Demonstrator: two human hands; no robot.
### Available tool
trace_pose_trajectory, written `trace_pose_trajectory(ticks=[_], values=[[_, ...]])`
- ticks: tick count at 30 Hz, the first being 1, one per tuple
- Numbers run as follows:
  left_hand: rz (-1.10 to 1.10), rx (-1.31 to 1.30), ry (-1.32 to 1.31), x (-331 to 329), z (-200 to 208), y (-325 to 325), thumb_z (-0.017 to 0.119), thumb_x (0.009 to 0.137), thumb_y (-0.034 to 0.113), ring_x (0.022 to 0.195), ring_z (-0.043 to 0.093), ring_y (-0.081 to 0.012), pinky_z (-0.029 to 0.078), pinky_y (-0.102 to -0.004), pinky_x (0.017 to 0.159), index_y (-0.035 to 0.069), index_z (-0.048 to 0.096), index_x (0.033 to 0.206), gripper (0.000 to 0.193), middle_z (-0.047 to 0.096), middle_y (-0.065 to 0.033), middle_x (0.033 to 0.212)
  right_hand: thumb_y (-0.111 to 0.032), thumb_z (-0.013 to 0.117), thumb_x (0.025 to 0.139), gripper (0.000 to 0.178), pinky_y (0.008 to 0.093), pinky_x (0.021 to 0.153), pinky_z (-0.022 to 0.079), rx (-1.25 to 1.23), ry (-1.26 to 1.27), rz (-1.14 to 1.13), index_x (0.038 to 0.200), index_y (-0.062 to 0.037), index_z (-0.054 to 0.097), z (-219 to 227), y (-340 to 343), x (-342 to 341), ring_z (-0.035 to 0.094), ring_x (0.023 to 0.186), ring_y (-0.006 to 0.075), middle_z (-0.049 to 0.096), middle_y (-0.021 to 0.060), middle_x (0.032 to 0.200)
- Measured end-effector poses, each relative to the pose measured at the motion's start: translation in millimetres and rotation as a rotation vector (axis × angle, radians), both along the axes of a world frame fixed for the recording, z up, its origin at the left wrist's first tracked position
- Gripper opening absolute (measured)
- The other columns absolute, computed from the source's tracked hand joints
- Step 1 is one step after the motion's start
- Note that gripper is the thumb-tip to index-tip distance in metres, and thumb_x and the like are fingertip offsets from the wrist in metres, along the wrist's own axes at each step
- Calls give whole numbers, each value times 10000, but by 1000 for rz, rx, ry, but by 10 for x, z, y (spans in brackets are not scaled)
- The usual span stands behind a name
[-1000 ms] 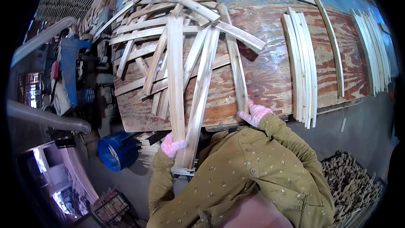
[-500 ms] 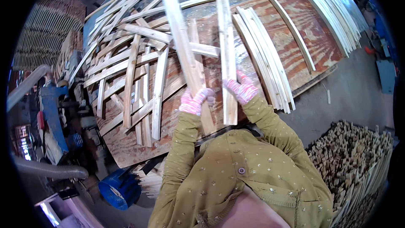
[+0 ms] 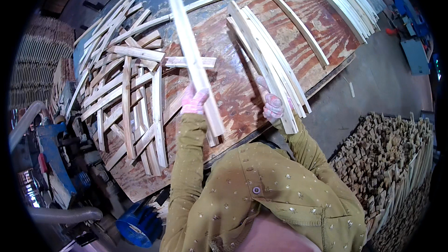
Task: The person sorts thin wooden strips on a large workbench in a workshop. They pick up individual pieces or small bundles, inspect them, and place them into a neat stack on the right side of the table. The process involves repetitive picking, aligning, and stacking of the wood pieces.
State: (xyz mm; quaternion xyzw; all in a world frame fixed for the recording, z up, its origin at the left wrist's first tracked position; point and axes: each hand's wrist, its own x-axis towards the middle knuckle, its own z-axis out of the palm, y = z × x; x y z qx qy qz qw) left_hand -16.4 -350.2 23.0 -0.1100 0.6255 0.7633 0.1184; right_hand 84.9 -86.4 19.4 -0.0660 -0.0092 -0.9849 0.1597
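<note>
My left hand [image 3: 194, 99], in a pink and white knit glove, is closed around a long pale wooden strip [image 3: 190, 49] held tilted above the table. My right hand [image 3: 272, 104], gloved alike, grips another wooden strip [image 3: 259, 53] near its lower end. That strip lies over or against a neat row of strips [image 3: 290, 81] on the right; whether it rests on them I cannot tell. To the left of my hands, a jumbled pile of wooden strips [image 3: 126, 81] covers the table, some crossing over others.
The worn reddish plywood tabletop [image 3: 224, 84] carries a single strip [image 3: 296, 25] and a stacked row [image 3: 340, 4] at far right. A bundle of upright sticks [image 3: 373, 158] stands at lower right. Left are a blue machine [image 3: 53, 154], a grey hose [image 3: 65, 214] and a blue bucket [image 3: 140, 226].
The strip in my right hand has moved right, to the row there. My left hand's strip has swung over the bare plywood, apart from the pile. The view has shifted slightly.
</note>
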Motion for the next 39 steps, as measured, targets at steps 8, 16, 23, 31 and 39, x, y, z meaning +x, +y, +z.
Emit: trace_pose_trajectory(ticks=[8, 16, 23, 31, 39], values=[[-55, -146, 21, 185, -498, 786, 653, 849, 96, 872, 622, -193, 512, -315, 777, -34, 542, 1245, 431, 652, -116, 1075, -146, 433, 976, 571, 260, 419, 407, -72, -202, 71, 1483, -7, 211, -260, -155, 34, 485, 453, 113, 560, 54, 660], [-179, -645, 63, 375, -347, 991, 660, 826, 223, 967, 641, -325, 497, -402, 848, 32, 564, 1210, 440, 657, -181, 1062, -442, 426, 997, 552, 215, 421, 450, 219, -350, 111, 1405, -72, 394, -485, -216, 19, 531, 461, 102, 615, 39, 668], [-170, -789, 31, 400, -596, 917, 669, 807, 265, 1070, 591, -383, 465, -439, 920, 10, 541, 1224, 505, 610, -225, 1152, -530, 690, 804, 805, 254, 456, 475, 893, -147, 161, 1392, -70, 387, -341, 107, 33, 571, 558, 127, 628, 83, 845], [-369, -1013, 50, 430, -727, 1414, 669, 804, 416, 1114, 584, -373, 440, -447, 948, 38, 460, 1315, 669, 605, -230, 1195, -216, 768, 728, 855, 258, 413, 475, 505, -183, -70, 1444, -65, 325, 535, 567, -3, 557, 532, 134, 575, 85, 818], [-675, -414, -113, 282, -947, 1767, 573, 890, 433, 1124, 579, -362, 487, -438, 905, 55, 297, 1451, 731, 567, -218, 1274, -381, 767, 793, 727, 258, 416, 448, 523, -210, -414, 1345, -76, 405, 502, 1274, 416, 543, 578, 117, 541, 41, 888]])
